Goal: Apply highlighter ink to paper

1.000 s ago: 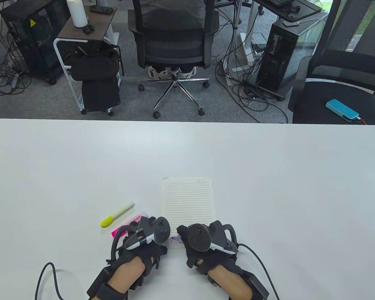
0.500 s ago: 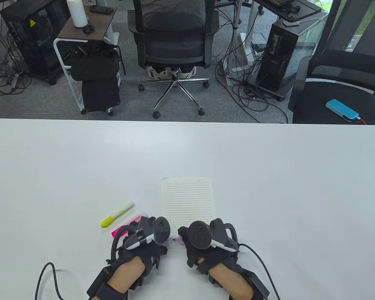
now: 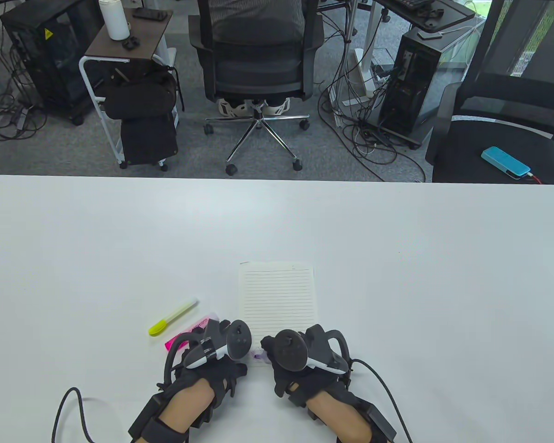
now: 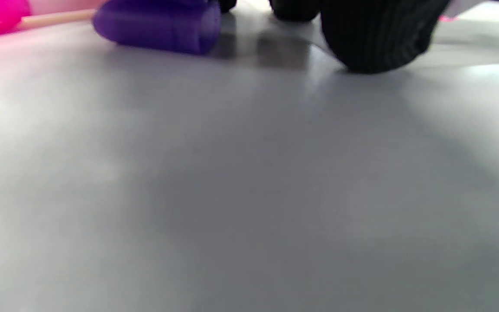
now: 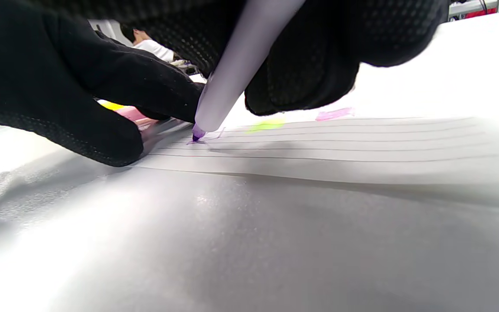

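Right grip (image 3: pixel 290 353) curled, pinching; left grip (image 3: pixel 221 344) resting low.

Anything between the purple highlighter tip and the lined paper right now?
Nothing visible. In the right wrist view the pale purple highlighter, held by the right hand, has its tip down on the white lined paper near its left edge, with a small purple mark there.
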Available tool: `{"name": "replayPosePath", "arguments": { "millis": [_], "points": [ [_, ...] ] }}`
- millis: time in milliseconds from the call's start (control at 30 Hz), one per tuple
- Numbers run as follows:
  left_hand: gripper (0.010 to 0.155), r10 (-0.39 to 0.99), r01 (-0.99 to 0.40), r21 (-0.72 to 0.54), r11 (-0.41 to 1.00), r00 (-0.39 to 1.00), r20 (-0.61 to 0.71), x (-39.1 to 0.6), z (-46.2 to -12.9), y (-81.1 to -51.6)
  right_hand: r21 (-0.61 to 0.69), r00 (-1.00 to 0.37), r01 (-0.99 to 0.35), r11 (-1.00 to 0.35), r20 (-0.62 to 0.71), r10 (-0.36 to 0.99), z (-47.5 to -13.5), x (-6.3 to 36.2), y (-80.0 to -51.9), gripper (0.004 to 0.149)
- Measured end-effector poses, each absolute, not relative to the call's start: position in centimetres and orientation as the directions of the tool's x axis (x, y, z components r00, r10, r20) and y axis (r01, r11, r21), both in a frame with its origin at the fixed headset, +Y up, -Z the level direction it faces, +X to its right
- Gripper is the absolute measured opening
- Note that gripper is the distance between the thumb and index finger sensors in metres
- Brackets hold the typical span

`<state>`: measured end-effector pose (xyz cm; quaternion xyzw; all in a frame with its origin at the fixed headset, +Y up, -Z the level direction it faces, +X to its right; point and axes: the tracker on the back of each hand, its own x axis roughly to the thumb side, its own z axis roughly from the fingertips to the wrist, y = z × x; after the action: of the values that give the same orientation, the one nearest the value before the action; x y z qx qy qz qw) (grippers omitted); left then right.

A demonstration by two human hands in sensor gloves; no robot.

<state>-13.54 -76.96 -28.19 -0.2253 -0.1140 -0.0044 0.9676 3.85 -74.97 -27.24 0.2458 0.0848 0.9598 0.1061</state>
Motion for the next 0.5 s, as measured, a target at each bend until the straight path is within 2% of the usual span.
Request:
{"name": "replayPosePath", "arguments": {
  "millis": [67,233,400,500],
  "points": [
    [0.074,0.043,0.06,-0.435,0.898,0.974,0.222,-13.54,-28.18,-76.97,0.187,-0.865,-0.164,-0.969,0.445,0.232,-27.42,3.81,-75.25,0.04],
    [0.074,0.045,0.058,-0.437,0.898,0.974,0.222,-13.55,-28.2,-76.98,0.267,-0.869,-0.144,-0.953,0.426,0.251,-27.33,3.95,-74.51,0.039],
    [0.074,0.045,0.058,-0.437,0.898,0.974,0.222,-13.55,-28.2,-76.99,0.201,-0.875,-0.157,-0.967,0.426,0.231,-27.44,3.89,-74.99,0.04],
    [0.074,0.047,0.057,-0.438,0.897,0.974,0.222,-13.55,-28.21,-76.99,0.208,-0.875,-0.155,-0.966,0.425,0.232,-27.45,3.87,-74.99,0.039]
  ]
}}
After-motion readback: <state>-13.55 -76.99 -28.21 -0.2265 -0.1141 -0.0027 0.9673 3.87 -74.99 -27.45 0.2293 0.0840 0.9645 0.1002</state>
